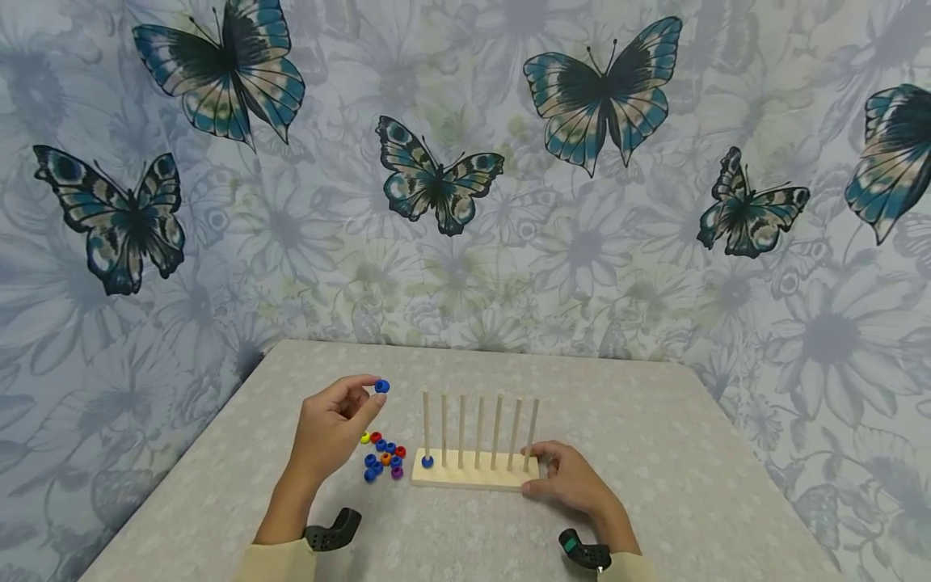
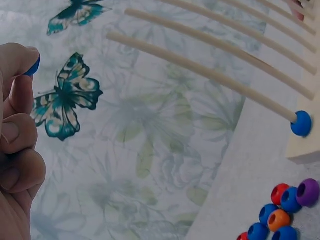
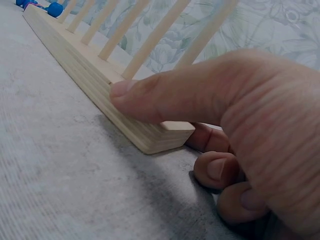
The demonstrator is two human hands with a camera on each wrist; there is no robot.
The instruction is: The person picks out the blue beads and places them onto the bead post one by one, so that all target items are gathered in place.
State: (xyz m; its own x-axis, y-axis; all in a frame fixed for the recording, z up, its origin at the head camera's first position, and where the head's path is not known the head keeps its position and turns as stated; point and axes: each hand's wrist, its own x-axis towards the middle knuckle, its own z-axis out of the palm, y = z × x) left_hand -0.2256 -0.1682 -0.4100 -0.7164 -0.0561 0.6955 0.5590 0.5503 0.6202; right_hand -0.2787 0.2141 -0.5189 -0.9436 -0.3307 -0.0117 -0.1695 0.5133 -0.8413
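Observation:
My left hand [image 1: 329,422] pinches a blue bead [image 1: 382,386] between thumb and index finger, raised left of the pegs near the height of their tops. In the left wrist view only a sliver of that bead [image 2: 33,67] shows past the fingertips. A pale wooden board [image 1: 476,480] with a row of several upright pegs stands on the table. One blue bead [image 1: 427,461] sits at the foot of the leftmost peg [image 1: 426,420]. My right hand [image 1: 570,478] grips the board's right end, its thumb [image 3: 145,97] along the front edge and fingers behind.
Loose beads lie in a cluster left of the board: several blue ones, an orange bead [image 1: 386,458], a purple bead [image 1: 397,473], a yellow one and red ones. The table [image 1: 618,404] meets a butterfly-patterned wall [image 1: 465,283] at the back.

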